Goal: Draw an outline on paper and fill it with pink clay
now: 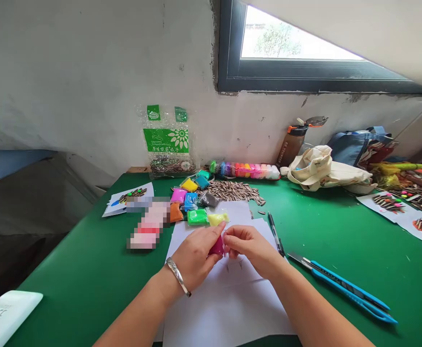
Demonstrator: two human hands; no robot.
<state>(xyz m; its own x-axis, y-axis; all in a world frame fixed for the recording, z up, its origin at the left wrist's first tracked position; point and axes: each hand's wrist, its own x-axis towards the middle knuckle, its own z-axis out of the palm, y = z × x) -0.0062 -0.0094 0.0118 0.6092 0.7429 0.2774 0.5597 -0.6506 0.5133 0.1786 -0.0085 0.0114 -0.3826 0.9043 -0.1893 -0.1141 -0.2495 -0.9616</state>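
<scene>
Both hands meet over the white paper sheets (228,308) on the green table (88,270). My left hand (195,255), with a silver bangle on the wrist, pinches a small magenta clay packet (218,246). My right hand (251,249) has its fingers closed on the same packet from the right. Just beyond the hands lie several small coloured clay bags (192,202), among them a green one (197,217) and a yellow one (218,219).
A pile of sunflower seeds (232,190), a green seed bag (167,144) and a row of clay packs (247,170) stand by the wall. A pen (276,233) and blue utility knives (348,289) lie right. Cloth bag (319,168), bottle (292,144), seed pictures (406,212), white device (4,318).
</scene>
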